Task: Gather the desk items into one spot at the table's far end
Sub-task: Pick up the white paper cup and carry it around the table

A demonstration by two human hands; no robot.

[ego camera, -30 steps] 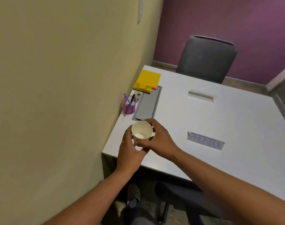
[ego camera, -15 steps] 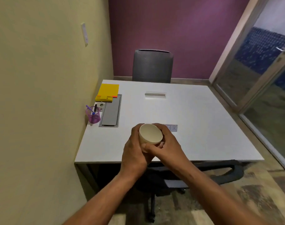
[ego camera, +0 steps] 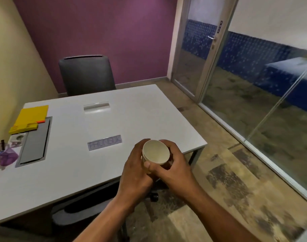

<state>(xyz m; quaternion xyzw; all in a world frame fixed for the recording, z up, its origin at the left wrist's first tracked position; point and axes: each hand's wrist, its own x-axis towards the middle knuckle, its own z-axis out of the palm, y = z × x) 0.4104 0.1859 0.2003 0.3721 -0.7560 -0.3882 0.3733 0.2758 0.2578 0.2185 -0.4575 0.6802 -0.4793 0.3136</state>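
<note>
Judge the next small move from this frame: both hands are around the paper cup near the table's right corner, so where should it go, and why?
Probably carry the paper cup forward and leftward toward the far end and set it upright near the yellow pad. The left hand and right hand both grip it above the table, nearest the camera side, while the pad already lies by the far edge.

Small office room, white desk (ego camera: 149, 109), name plate (ego camera: 105, 142), office chair (ego camera: 87, 75), glass door (ego camera: 199, 55)
</note>
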